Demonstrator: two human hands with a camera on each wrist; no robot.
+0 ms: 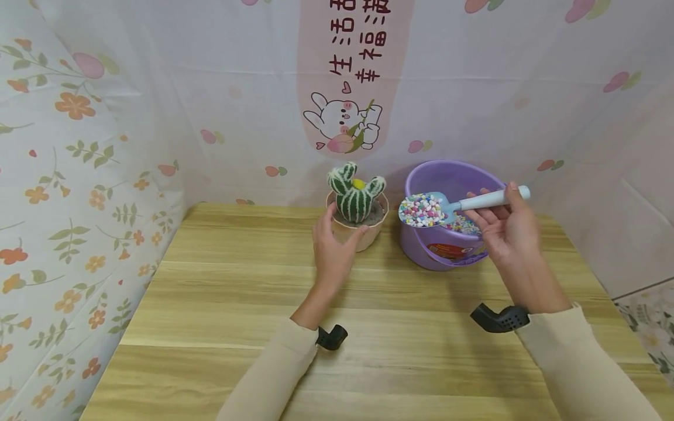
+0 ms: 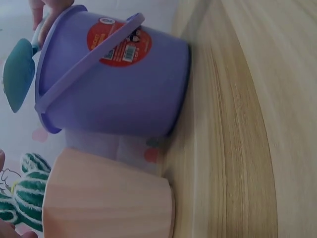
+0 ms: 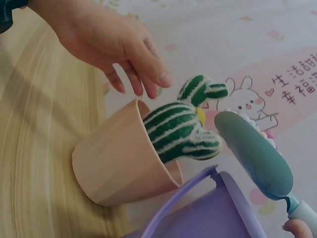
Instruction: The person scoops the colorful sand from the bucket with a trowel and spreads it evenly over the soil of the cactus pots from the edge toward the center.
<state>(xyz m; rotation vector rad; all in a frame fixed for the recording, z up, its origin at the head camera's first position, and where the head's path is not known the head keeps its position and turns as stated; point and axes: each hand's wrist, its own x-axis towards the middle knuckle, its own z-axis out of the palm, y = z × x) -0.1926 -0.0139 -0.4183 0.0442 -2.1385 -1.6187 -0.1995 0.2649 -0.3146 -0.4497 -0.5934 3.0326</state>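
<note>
My right hand [image 1: 515,234] grips the pale handle of a small blue hand trowel [image 1: 481,200], held above the purple bucket [image 1: 418,248]. Multicoloured pebbles [image 1: 421,210] heap on the trowel's blade, and more pebbles [image 1: 463,224] lie in the bucket. Left of it stands a pale peach flowerpot [image 1: 367,240] holding greyish soil and a green, white-striped knitted cactus [image 1: 354,204] with a yellow top. My left hand [image 1: 334,248] is at the near left of the pot's rim, fingers loosely spread. The right wrist view shows that hand [image 3: 114,44] beside the pot, holding nothing.
A wood-grain table [image 1: 231,304] carries the pot and bucket near its back edge. Behind hangs a white cloth [image 1: 237,117] printed with a rabbit and lettering; a floral cloth [image 1: 79,234] hangs at the left. The bucket's purple handle [image 2: 94,59] hangs down its near side.
</note>
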